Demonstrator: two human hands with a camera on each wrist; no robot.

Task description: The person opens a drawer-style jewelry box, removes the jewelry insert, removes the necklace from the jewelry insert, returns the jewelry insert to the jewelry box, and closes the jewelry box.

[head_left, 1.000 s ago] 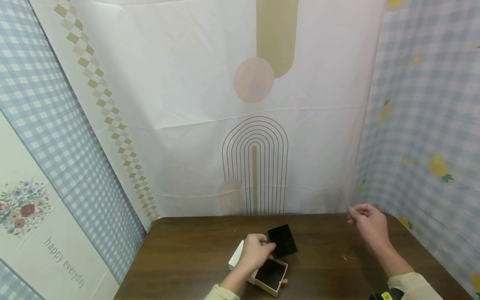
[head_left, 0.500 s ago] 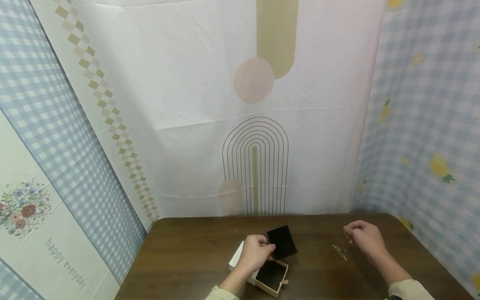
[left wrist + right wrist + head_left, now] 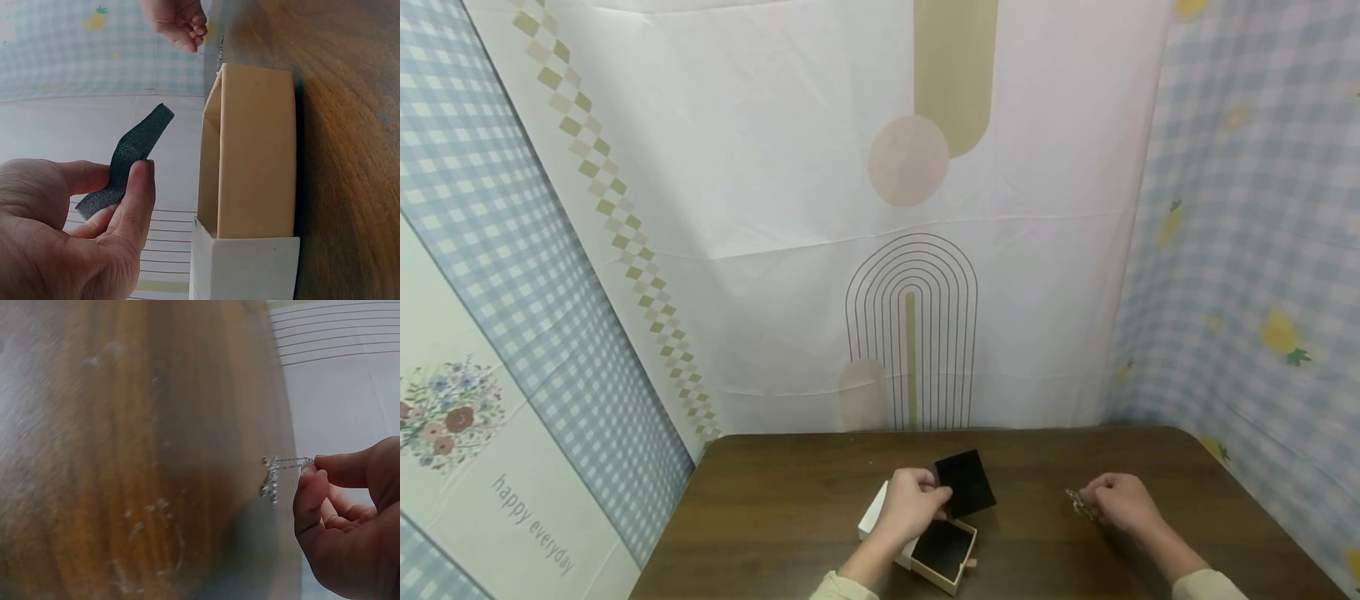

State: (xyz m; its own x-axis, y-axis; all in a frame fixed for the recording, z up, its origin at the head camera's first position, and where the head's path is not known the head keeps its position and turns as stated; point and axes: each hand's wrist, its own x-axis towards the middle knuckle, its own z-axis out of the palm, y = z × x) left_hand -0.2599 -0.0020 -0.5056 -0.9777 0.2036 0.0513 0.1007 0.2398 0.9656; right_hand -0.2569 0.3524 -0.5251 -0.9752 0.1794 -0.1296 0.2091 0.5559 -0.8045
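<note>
A thin square of black foam (image 3: 967, 487) is pinched between the thumb and fingers of my left hand (image 3: 910, 504), above the box. In the left wrist view the foam pad (image 3: 140, 140) is seen edge-on and bent. Under that hand, a tan drawer (image 3: 934, 577) sticks out of a white box sleeve (image 3: 872, 510); black lining shows inside the drawer. To the right, my right hand (image 3: 1126, 502) pinches a thin silver-coloured chain (image 3: 270, 478) between thumb and forefinger. Two strands run from the fingertips to a bunched part at or near the tabletop.
The brown wooden table (image 3: 775, 492) reaches back to a white printed cloth (image 3: 775, 333). A blue checked cloth (image 3: 1240, 292) hangs along the right side, another checked cloth (image 3: 565, 333) on the left. A small ribbon tab (image 3: 972, 563) juts from the drawer's front.
My right hand has come down toward the tabletop, and the chain, spread longer half a second ago, now looks bunched below the fingers. The left hand, foam and box have stayed put.
</note>
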